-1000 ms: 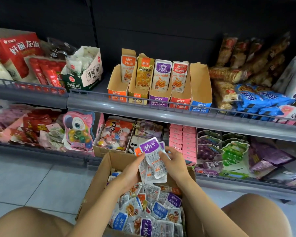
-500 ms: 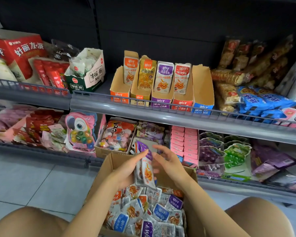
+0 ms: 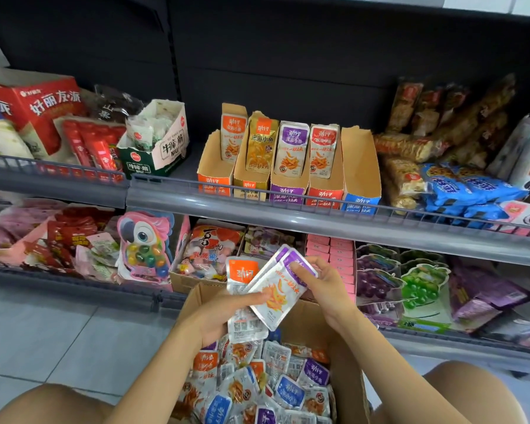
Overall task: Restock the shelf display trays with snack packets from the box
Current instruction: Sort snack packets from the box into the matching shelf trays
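Left hand [image 3: 218, 319]: fingers curled under a small fan of snack packets, thumb [image 3: 253, 298] laid across the front. It grips them firmly. An orange-topped packet [image 3: 240, 274] stands upright just above the thumb. A back-facing packet hangs below the palm.

Right hand [image 3: 328, 289]: fingertips [image 3: 299, 269] pinch the top edge of two purple-topped packets [image 3: 276, 293]. These slant down from those fingers and touch the left thumb, so they bridge the two hands.

Directly beneath both hands is the open cardboard box [image 3: 346, 365], with loose packets [image 3: 266, 387] heaped inside in orange, blue and purple.

Well above the fingers, on the upper shelf [image 3: 257, 211], is a row of five cardboard display trays [image 3: 288, 186]. Four show an upright packet.

Just behind the fingers is the lower shelf [image 3: 74, 289], with a parrot-shaped sweet pack [image 3: 144, 243] to the left and grape jelly packs [image 3: 380, 280] to the right. The floor [image 3: 43, 332] is pale grey tile and the shelving back panel is dark.
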Available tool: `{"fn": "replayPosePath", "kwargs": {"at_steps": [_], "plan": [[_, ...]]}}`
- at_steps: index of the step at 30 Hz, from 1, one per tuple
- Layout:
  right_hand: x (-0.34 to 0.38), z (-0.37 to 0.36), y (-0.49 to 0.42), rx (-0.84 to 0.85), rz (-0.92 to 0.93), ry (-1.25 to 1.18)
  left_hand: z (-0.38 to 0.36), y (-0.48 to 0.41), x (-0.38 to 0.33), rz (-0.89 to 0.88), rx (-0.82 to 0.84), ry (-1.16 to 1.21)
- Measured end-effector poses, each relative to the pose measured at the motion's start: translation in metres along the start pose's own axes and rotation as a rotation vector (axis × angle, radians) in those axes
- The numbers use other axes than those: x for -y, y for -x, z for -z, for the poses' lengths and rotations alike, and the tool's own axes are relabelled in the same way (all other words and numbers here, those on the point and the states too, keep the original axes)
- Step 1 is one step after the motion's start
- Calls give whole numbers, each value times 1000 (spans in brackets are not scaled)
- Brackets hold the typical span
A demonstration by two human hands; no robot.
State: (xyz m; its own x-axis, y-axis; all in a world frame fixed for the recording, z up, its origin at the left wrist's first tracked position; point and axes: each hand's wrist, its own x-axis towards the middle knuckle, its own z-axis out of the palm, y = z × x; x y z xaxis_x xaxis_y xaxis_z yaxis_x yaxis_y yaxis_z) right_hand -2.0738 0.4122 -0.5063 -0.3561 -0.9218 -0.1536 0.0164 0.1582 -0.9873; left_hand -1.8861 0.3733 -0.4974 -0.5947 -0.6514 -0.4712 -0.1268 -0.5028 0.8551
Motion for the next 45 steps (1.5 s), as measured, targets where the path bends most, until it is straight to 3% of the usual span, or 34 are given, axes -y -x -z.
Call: {"fn": "replayPosePath", "kwargs": {"at_steps": [4,9,15,19,24,27,34,38,45], "plan": [[11,2,-5,72,-35,-25,3,-1,-5,-85,-77,-17],[29,1,-10,253,-204,-336,0,-3,-17,-172,-52,152],[64,14,-27,305,-63,-65,5,-13,-37,-190,-117,82],[85,17,-47,222,-34,-172,7,-21,-58,-256,-59,-48],[119,24,-68,365,-113,-252,8,-35,-92,-361,-22,-86],[136,30,-84,358,-121,-276,9,-51,-114,-378,1,-101],[189,48,-136,94,214,124,9,-92,-180,-363,64,5],[221,56,-174,2,404,376,22,-112,-208,-381,17,78],[220,33,-240,95,499,788,34,-132,-224,-354,-25,53]]}}
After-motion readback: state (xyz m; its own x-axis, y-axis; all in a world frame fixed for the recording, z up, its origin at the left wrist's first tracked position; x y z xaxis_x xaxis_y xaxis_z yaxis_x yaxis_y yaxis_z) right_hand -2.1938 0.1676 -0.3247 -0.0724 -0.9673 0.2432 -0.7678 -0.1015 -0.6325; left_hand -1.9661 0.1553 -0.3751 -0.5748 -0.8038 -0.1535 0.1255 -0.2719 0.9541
